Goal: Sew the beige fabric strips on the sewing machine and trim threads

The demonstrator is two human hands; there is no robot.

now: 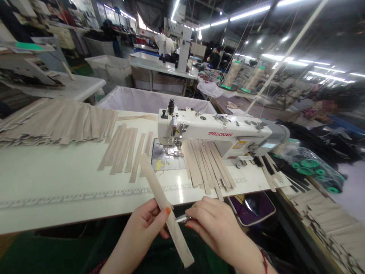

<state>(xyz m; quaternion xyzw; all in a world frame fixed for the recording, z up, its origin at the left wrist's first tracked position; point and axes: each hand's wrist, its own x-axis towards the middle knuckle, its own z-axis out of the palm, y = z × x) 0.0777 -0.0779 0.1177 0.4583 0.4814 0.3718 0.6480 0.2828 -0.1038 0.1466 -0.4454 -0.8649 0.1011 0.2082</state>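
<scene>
Pinched between the thumb and fingers of my left hand [151, 219] is a long beige fabric strip [159, 190], tilted across the front edge of the sewing table. My right hand [212, 222] is closed on what look like small thread snips [182, 219]. Their metal tip touches or nearly touches the strip's right edge, and the rest is hidden in my fingers. Just beyond both hands stands a white sewing machine [213, 131]. Several beige strips [205, 167] lie under its arm, and more loose strips [122, 150] rest left of its needle plate [167, 161].
A big pile of beige strips [57, 120] covers the table's back left. A printed ruler [94, 196] runs along the front. Thread cones [232, 74] stand behind the machine; bagged green-rimmed spools [310, 165] lie right. A purple-lined tray [252, 207] sits below the table edge.
</scene>
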